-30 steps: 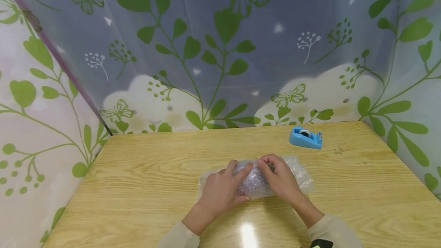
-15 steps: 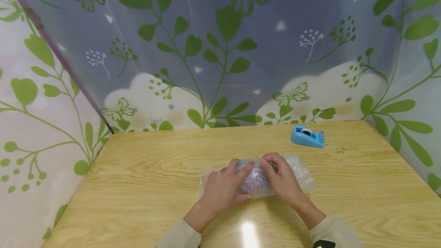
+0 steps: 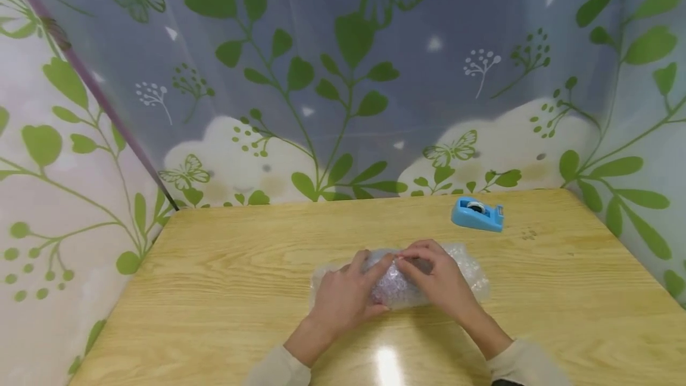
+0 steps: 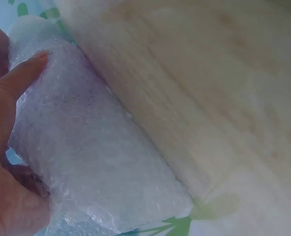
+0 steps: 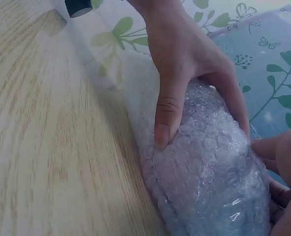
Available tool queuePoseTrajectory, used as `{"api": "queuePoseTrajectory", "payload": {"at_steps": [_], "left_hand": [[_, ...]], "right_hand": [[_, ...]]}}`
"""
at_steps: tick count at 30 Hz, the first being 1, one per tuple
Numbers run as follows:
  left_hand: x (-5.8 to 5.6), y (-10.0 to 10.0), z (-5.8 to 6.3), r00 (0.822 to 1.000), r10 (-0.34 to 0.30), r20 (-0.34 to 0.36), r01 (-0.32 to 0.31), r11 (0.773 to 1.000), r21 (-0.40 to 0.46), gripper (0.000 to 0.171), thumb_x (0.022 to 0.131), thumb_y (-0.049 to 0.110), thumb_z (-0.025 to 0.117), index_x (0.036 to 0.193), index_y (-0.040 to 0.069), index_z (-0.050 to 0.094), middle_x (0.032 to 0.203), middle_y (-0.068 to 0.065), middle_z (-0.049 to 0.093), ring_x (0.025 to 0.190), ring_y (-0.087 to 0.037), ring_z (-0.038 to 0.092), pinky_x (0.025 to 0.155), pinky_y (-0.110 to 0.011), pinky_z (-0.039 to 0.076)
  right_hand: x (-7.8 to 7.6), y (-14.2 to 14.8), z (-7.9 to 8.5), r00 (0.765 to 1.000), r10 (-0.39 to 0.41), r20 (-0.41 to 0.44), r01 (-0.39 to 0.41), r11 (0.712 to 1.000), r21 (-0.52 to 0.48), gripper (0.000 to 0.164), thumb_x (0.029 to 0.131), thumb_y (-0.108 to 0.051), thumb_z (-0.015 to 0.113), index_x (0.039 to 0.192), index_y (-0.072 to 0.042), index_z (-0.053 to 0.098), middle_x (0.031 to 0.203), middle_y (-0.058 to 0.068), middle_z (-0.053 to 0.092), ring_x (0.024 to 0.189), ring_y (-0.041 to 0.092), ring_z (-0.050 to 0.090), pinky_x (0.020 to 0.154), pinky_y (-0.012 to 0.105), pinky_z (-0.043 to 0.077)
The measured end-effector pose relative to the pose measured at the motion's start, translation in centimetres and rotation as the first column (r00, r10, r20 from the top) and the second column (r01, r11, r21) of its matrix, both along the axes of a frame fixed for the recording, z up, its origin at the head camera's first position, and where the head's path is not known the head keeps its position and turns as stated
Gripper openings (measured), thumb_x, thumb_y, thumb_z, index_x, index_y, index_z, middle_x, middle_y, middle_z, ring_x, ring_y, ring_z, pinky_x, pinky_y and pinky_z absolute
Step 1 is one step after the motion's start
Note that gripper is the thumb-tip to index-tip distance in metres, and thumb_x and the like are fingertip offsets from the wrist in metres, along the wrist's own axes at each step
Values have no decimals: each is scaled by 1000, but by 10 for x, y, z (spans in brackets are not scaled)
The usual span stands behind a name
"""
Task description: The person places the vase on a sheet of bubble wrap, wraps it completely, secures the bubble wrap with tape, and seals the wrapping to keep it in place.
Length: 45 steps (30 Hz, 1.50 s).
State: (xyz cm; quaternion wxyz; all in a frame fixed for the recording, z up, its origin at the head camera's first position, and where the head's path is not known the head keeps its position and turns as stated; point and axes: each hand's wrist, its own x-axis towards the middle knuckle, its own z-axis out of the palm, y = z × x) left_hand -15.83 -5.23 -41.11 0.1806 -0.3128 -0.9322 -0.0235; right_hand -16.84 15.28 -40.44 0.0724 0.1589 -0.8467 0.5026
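A bundle in clear bubble wrap [image 3: 393,288] lies across the wooden table in the head view. Something pale purple shows through the wrap, its kind hidden. My left hand [image 3: 345,293] grips the left half of the bundle, its thumb along the near side and its fingers over the top. In the right wrist view, the left thumb [image 5: 167,118] presses on the bubble wrap [image 5: 204,162]. My right hand [image 3: 436,273] bends its thumb and index finger together at the bundle's upper edge, pinching the wrap there. Between those fingertips, details are too small to make out.
A blue tape dispenser [image 3: 477,214] with a roll in it stands at the back right of the wooden table [image 3: 241,255]. Flat ends of wrap stick out on both sides of the bundle. A leaf-patterned cloth [image 3: 364,106] hangs behind the table.
My right hand's fingertips have shifted slightly left along the top of the bundle, closer to the left index finger. My left hand and the bundle stay nearly where they were.
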Motion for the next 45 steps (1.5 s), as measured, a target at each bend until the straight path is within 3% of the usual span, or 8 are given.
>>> {"api": "queuePoseTrajectory", "payload": {"at_steps": [4,9,14,24,33,38,42,45], "left_hand": [[2,0,-2,1000,2,-2,-2,1000,6,91,70,62,74,146,26,39,125,-14,51,67,-15,63,41,-18,41],[2,0,-2,1000,1,-15,-1,1000,2,90,69,63,74,145,25,41,124,-14,51,66,-15,62,41,-17,40],[1,0,-3,1000,-7,-17,8,1000,16,90,69,61,75,144,24,42,124,-14,51,65,-14,62,39,-15,37],[1,1,-5,1000,4,-22,-3,1000,17,90,69,61,75,144,24,42,124,-14,51,67,-16,64,41,-18,42],[2,2,-4,1000,10,-20,-10,1000,7,90,68,62,75,143,24,44,123,-14,52,66,-16,64,39,-16,38],[2,3,-1,1000,17,-13,-18,1000,-22,89,70,64,72,144,25,42,123,-13,52,66,-15,64,39,-17,38],[1,2,0,999,45,18,-44,999,-29,86,72,65,70,145,27,41,124,-12,52,64,-15,63,38,-19,37],[2,1,0,999,44,4,-44,998,-33,86,72,64,71,144,26,42,123,-13,53,66,-16,64,38,-20,38]], "right_hand": [[3,0,-2,997,-14,-70,14,1000,-5,9,86,-24,73,93,-18,74,104,-5,61,101,16,56,91,45,46],[9,2,8,999,21,-50,-21,1000,-11,7,87,-22,71,91,-16,73,103,-3,61,102,17,55,93,47,43],[1,2,2,1000,17,-22,-15,998,62,15,89,-35,68,88,-20,70,102,-6,59,101,16,55,92,48,44],[3,-3,12,998,18,-55,-5,974,227,6,85,-22,73,87,-18,70,99,-6,56,97,16,56,87,43,48],[3,-1,14,997,68,40,-74,984,163,8,88,-19,69,82,-16,66,102,0,54,103,22,53,94,49,42],[4,2,4,997,66,-35,-62,993,105,6,88,-18,69,84,-17,64,102,-4,54,101,17,53,90,43,46],[6,5,-2,975,171,-140,-159,983,93,10,87,-14,70,83,-19,62,105,-5,54,103,16,49,86,38,46],[6,7,-2,975,177,-134,-170,983,64,8,89,-17,68,87,-20,62,105,-5,56,104,15,50,87,37,47]]}}
